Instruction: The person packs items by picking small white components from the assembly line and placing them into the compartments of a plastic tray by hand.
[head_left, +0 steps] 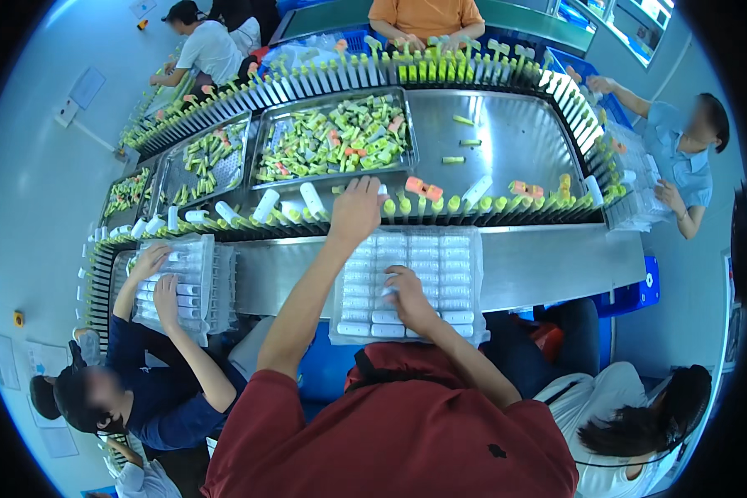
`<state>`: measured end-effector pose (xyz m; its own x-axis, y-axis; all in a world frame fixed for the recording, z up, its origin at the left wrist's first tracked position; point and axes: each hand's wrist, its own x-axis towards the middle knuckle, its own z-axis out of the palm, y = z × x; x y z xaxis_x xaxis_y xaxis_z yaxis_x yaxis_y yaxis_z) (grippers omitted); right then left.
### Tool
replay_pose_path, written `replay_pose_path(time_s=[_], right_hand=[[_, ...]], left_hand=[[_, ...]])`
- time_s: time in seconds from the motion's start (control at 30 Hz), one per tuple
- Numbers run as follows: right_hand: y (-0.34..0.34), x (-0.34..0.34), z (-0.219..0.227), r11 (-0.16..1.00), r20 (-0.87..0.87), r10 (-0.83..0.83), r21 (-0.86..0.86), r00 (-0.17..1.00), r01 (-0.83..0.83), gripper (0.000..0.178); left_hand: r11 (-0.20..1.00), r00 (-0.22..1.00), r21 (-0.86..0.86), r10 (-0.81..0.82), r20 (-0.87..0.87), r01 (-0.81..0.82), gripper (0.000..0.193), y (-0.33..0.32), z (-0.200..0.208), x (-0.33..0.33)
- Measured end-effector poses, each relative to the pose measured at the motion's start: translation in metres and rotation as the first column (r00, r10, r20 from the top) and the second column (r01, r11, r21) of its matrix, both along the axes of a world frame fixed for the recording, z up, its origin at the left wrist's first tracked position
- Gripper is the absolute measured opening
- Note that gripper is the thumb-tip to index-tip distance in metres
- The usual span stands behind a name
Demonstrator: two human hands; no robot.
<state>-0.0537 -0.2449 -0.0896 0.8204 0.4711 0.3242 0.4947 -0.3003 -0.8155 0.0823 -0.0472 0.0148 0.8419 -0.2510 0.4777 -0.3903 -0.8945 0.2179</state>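
Observation:
My left hand (357, 209) reaches over the row of upright yellow-green-topped holders along the bench, its fingers closed round a white cylindrical piece (382, 191) that is mostly hidden. Beneath my right hand (408, 299) lies a clear plastic blister tray (337, 332) at the bench's near edge. The right fingers are curled at a small white piece (388, 291), partly covered by them. Several rows of the tray look like empty clear pockets; white cylinders (388, 330) lie in the rows nearest me.
Metal trays (415, 133) of yellow-green and orange pieces stand inside the ring of holders. Orange clips (423, 188) and white cylinders (313, 200) top some holders. On the left, a co-worker's hands (164, 290) work at another blister tray (195, 324). More people sit around the bench.

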Motion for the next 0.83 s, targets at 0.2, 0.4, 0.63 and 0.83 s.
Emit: replay_pose_path(time_s=[0.2,0.4,0.63,0.83], right_hand=[[-0.014,0.098,0.149,0.847,0.216,-0.531,0.095,0.819,0.524,0.025],[0.097,0.171,0.085,0.743,0.431,-0.27,-0.476,0.861,0.471,0.032],[0.146,0.158,0.086,0.736,0.457,-0.141,-0.545,0.878,0.401,0.045],[0.062,0.069,0.106,0.936,0.286,-0.086,-0.306,0.954,0.175,0.052]], left_hand=[[0.944,0.948,0.098,0.308,0.074,-0.314,0.072,0.003,-0.005,-0.051],[0.924,0.968,-0.3,0.203,-0.145,-0.239,0.057,-0.04,-0.064,-0.184],[0.982,0.947,-0.178,-0.005,-0.32,-0.055,0.036,-0.053,-0.094,-0.228],[0.992,0.936,-0.114,0.003,-0.351,-0.045,0.04,-0.043,-0.076,-0.207]])
